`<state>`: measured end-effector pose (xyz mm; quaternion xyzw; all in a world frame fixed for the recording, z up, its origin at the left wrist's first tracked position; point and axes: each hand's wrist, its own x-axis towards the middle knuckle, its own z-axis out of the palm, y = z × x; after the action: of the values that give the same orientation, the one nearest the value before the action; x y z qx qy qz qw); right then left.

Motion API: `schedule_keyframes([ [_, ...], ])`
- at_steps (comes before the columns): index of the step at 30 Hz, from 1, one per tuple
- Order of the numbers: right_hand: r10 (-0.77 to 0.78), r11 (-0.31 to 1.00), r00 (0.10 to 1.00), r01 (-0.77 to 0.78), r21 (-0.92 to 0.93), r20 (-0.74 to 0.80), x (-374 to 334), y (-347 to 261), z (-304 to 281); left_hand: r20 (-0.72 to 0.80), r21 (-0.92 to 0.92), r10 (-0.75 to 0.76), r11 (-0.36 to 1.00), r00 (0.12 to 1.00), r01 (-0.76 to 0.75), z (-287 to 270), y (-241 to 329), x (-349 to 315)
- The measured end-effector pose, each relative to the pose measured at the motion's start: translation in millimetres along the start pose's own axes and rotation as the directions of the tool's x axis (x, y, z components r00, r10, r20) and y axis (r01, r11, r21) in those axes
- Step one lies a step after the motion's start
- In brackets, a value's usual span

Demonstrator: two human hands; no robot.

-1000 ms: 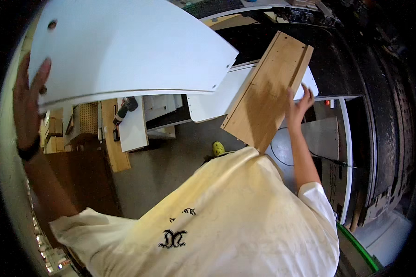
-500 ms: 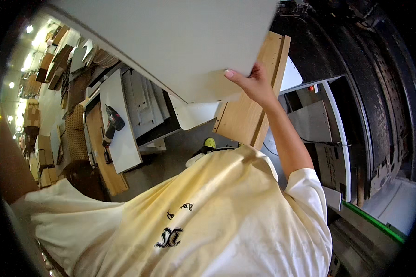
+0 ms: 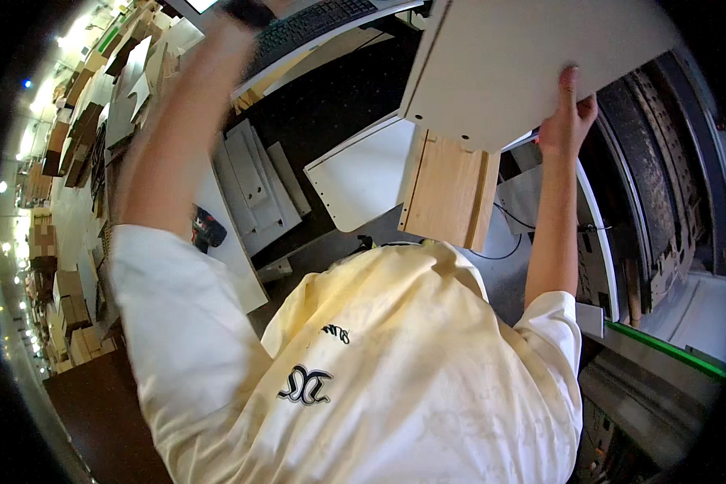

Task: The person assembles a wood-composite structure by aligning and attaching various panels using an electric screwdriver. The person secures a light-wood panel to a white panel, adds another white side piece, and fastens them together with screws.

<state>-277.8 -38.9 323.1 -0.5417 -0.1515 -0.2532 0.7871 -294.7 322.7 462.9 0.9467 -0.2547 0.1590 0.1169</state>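
Observation:
My right hand (image 3: 569,121) grips a large white panel (image 3: 532,64) by its lower right edge, thumb flat on the face, fingers hidden behind. Small dark holes run along the panel's lower edge. My left arm reaches up to the top edge, with a dark band (image 3: 248,12) at the wrist. Only a blurred bit of my left hand (image 3: 284,7) shows beyond it, near a black keyboard (image 3: 319,26); its fingers are out of sight. Below the panel lie a wood-coloured grooved board (image 3: 448,194) and another white panel (image 3: 359,177) with a rounded corner.
A power drill (image 3: 208,228) rests on a white board at left, partly behind my arm. Grey panels (image 3: 258,185) are stacked beside it. A lit screen (image 3: 202,4) shows at the top. Dark machinery (image 3: 661,169) stands at right, with a cable (image 3: 508,250) below. Cardboard boxes (image 3: 73,302) fill the far left.
The held white panel has moved right with my right hand. My left arm has swung up and forward toward the keyboard, which has come into view with the screen.

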Motion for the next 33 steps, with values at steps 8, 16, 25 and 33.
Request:
schedule_keyframes([
  [8,0.110,0.992,0.987,-0.116,-0.046,-0.114,16.8,11.7,-24.5,0.074,-0.762,-0.320,0.593,0.945,0.261,212.5,65.9,-58.2],
  [16,0.119,0.980,0.990,-0.130,-0.149,-0.075,9.7,38.8,-30.5,-0.001,-0.723,-0.404,0.632,0.915,0.278,267.9,67.9,-67.9],
  [25,0.071,0.992,0.997,-0.066,-0.110,0.036,14.2,55.3,-26.7,-0.014,-0.772,-0.479,0.563,0.878,0.295,281.7,62.7,-69.7],
  [33,0.072,0.975,0.997,-0.075,-0.209,-0.021,13.7,57.5,-33.4,0.004,-0.727,-0.501,0.593,0.865,0.346,278.5,72.4,-66.7],
])
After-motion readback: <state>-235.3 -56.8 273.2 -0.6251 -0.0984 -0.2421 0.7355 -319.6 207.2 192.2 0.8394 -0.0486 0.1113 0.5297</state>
